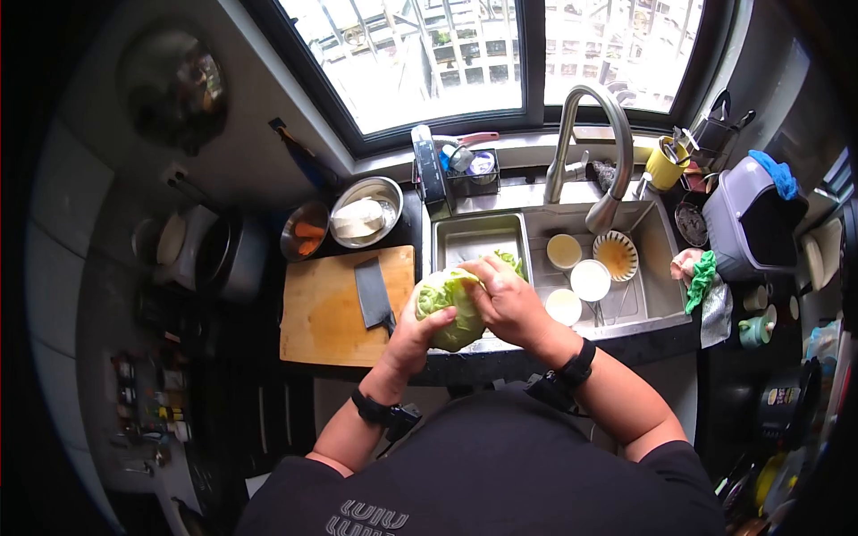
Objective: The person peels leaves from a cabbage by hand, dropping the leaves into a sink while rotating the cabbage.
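Note:
A round green head of leafy vegetable (454,323) is between my two hands, just in front of the sink's near edge. My left hand (413,338) wraps its left side, with the thumb across the front. My right hand (505,299) grips the upper right side, its fingers bent into the leaves. Behind that hand, some green leaf pieces (509,260) show at the metal tray (478,229) in the sink's left part. The fingertips of both hands are partly hidden by the vegetable.
A cleaver (371,290) lies on the wooden cutting board (313,308) at left. Behind are a bowl of orange pieces (293,223) and a metal bowl (391,189) with white contents. Several bowls (591,280) sit in the sink (657,255) under the faucet (617,134).

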Demonstrator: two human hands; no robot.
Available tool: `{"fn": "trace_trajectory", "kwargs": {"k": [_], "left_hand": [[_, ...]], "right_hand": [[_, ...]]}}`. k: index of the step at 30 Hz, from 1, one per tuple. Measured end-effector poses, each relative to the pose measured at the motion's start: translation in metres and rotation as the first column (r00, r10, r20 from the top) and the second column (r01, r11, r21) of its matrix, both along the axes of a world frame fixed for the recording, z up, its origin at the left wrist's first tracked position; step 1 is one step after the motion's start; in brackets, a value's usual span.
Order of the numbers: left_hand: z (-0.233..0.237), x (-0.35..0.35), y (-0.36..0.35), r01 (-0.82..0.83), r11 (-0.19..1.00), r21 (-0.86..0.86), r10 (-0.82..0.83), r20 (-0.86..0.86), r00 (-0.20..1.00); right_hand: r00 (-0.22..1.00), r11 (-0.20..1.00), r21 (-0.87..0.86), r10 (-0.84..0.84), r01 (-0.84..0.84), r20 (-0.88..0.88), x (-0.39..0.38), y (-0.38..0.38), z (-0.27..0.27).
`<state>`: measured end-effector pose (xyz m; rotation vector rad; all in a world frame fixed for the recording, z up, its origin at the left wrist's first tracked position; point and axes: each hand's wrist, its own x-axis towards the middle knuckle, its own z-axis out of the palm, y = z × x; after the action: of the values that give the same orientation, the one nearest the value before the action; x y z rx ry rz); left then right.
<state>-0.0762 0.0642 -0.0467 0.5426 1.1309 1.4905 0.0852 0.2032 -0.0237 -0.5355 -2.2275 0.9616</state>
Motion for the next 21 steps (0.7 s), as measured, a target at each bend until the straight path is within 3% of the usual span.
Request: {"fn": "trace_trajectory", "kwargs": {"k": [2,6,10,12,16,18,21], "left_hand": [[0.001,-0.002,-0.001,0.015,1.0,0.004,-0.015,-0.048,0.999],[-0.009,0.003,0.001,0.008,0.999,-0.051,-0.01,-0.035,0.999],[-0.013,0.008,0.006,0.023,0.992,-0.124,-0.032,-0.068,0.997],[-0.011,0.007,0.006,0.031,0.988,-0.151,-0.038,-0.049,0.998],[-0.013,0.0,0.004,0.043,0.983,-0.179,-0.053,-0.051,0.997],[-0.023,-0.001,0.004,0.018,0.991,-0.135,-0.032,-0.099,0.995],[-0.03,0.007,0.004,-0.026,0.998,-0.065,0.014,-0.179,0.984]], "right_hand": [[0.989,0.987,-0.076,0.139,-0.142,-0.041,0.005,0.007,-0.006],[0.997,0.995,0.074,0.07,-0.067,-0.042,0.003,0.008,-0.034],[1.0,0.998,0.056,0.021,-0.021,0.004,-0.002,0.015,-0.049],[0.989,0.999,-0.02,0.041,-0.039,0.143,-0.004,0.018,-0.046],[0.976,0.984,-0.152,0.117,-0.09,0.186,-0.004,0.021,-0.041],[0.989,0.905,-0.401,0.148,-0.143,-0.018,-0.002,0.016,-0.054],[0.992,0.942,-0.313,0.125,-0.124,-0.018,0.01,0.006,-0.055]]}}
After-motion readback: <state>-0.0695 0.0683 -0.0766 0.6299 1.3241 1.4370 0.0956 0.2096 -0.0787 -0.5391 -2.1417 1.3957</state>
